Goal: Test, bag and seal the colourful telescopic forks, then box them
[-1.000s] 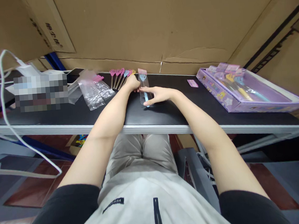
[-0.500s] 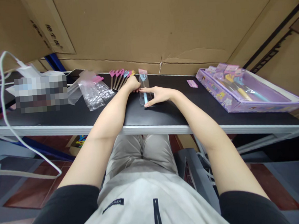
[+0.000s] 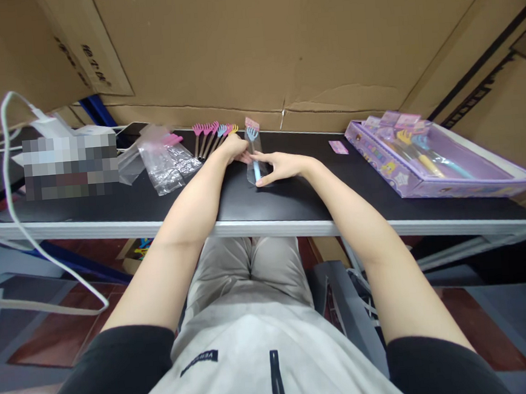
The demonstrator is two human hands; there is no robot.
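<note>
A light blue back scratcher (image 3: pixel 252 134) lies in a clear plastic bag with a pink header card (image 3: pixel 252 122), slightly tilted on the black tabletop. My left hand (image 3: pixel 235 147) is curled at the bag's left edge, its fingertips against the plastic. From the right, my right hand (image 3: pixel 283 166) holds the bag around the handle, fingers near mid-length and thumb by the lower end. Left of my left hand several unbagged back scratchers (image 3: pixel 206 134) with pink, blue and yellow claws lie fanned out, some partly covered by that hand.
Clear plastic bags (image 3: pixel 167 165) lie to the left, with a pink item beside them. A loose pink card (image 3: pixel 338 147) is on the right. Farther right, a purple display box (image 3: pixel 467 190) holds bagged back scratchers. A white cable (image 3: pixel 6 162) loops over the table's left edge. Cardboard (image 3: pixel 242 47) stands behind.
The bagged back scratcher has turned slightly, and its header card is now more tilted. My left fingers have stretched out a little toward the bag; my right hand has shifted slightly.
</note>
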